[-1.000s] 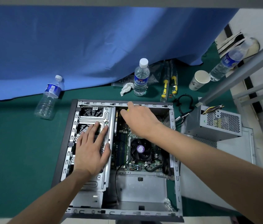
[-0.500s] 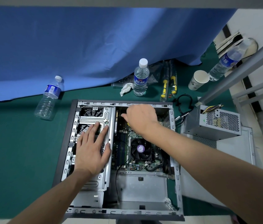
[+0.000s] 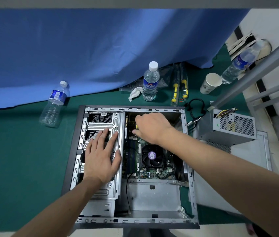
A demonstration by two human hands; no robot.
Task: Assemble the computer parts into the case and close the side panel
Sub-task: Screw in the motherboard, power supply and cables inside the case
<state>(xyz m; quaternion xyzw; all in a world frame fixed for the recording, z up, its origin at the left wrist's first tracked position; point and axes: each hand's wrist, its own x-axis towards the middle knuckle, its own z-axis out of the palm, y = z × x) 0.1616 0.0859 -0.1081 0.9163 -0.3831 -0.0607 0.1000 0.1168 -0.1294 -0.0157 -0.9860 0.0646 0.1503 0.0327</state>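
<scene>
Two bare hands work inside an open computer case (image 3: 189, 170) lying flat on a green-covered counter (image 3: 15, 159), a blue cloth (image 3: 84, 48) draped behind it. A side panel (image 3: 251, 151) lies to the right of the case, with a grey power supply (image 3: 227, 128) resting on it. Inside the case, a black fan (image 3: 152, 158) sits on the circuit board. The left hand (image 3: 101, 156) rests flat on the metal drive cage (image 3: 116, 120), fingers (image 3: 103, 134) spread. The right hand (image 3: 150, 126) reaches into the far end of the case, its fingers curled around something yellow (image 3: 137, 126), mostly hidden. A water bottle (image 3: 150, 81) stands beyond the case; another bottle (image 3: 54, 103) lies at left.
</scene>
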